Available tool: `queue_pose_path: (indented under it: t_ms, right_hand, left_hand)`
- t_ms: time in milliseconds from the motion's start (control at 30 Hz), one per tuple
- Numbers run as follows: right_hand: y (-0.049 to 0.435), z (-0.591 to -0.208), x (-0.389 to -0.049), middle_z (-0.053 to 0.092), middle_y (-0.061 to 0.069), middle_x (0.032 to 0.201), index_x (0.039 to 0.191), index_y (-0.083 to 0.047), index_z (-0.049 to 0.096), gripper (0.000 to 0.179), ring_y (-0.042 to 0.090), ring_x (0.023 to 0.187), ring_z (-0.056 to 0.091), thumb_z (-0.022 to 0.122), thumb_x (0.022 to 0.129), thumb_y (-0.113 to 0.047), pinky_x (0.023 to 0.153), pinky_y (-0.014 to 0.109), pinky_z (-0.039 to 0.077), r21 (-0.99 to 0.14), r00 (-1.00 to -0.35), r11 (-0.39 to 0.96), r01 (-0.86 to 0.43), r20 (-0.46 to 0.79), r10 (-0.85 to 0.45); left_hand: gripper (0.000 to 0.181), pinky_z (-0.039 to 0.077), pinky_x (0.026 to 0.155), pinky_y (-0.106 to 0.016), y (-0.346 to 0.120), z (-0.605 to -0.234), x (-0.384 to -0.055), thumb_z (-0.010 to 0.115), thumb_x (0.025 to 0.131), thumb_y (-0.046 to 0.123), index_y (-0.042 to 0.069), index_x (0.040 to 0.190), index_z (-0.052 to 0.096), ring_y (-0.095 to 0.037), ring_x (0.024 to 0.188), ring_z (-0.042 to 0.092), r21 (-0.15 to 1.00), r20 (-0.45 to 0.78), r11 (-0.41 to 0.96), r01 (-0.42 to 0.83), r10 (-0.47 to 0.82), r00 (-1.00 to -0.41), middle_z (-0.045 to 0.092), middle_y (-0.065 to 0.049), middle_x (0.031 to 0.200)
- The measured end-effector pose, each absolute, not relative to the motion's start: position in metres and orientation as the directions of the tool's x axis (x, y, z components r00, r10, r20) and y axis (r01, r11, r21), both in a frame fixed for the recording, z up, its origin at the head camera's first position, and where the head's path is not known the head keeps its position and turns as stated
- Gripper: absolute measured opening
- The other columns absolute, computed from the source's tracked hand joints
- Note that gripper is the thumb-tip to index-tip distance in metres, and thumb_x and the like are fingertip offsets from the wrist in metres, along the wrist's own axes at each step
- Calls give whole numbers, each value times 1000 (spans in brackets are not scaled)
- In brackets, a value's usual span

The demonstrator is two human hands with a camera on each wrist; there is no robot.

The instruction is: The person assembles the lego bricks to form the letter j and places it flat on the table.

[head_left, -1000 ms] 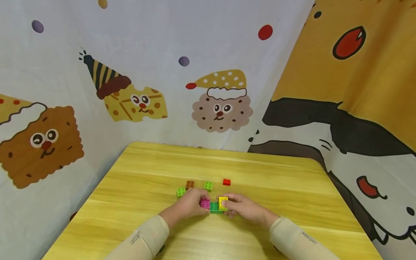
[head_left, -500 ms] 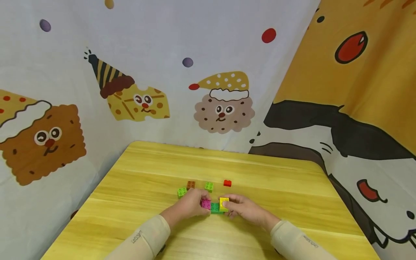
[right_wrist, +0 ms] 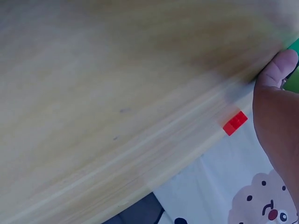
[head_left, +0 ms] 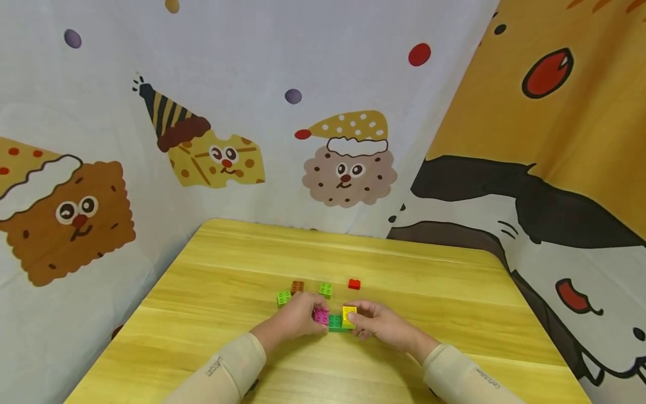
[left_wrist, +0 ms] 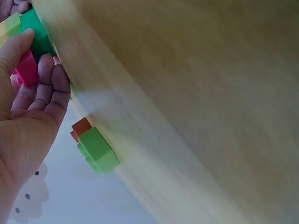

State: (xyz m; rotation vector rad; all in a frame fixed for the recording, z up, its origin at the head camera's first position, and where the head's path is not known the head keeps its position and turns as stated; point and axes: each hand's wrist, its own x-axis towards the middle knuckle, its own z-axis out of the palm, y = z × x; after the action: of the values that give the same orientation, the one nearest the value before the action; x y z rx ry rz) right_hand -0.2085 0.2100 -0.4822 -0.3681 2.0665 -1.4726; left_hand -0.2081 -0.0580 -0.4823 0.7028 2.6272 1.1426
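In the head view, a dark green toy brick (head_left: 335, 322) lies low on the table between both hands. A pink brick (head_left: 321, 317) sits at its left end and a yellow brick (head_left: 349, 315) at its right end. My left hand (head_left: 299, 315) grips the pink brick; in the left wrist view the thumb lies over the pink brick (left_wrist: 28, 70) beside the dark green brick (left_wrist: 37, 32). With thumb and fingers, my right hand (head_left: 382, 324) pinches the yellow brick. The right wrist view shows little of that hand's work, mostly its thumb side.
Behind the hands on the wooden table (head_left: 242, 264) lie two light green bricks, one left (head_left: 284, 298) and one nearer the middle (head_left: 325, 289). A brown brick (head_left: 298, 287) and a red brick (head_left: 354, 284) are also there. A printed curtain (head_left: 232, 67) hangs behind the table.
The head view has shifted slightly. Both hands keep their grip on the pink and yellow bricks, with no clear movement against the table.
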Motion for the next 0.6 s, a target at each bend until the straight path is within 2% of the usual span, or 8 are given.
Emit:
queue_pose_path:
  t_ms: [600]
  right_hand:
    - [213,-478,-206,69,15,125,159,-4,46,64,24,104,69,61,109,-42,88,36,60,-926,-796,362,107,-298,-528]
  left_hand:
    - [28,54,70,-20,-58,-481,-209,93,82,13,11,105,77,-5,81,61,722,7,602,342,489,-873,73,6,93]
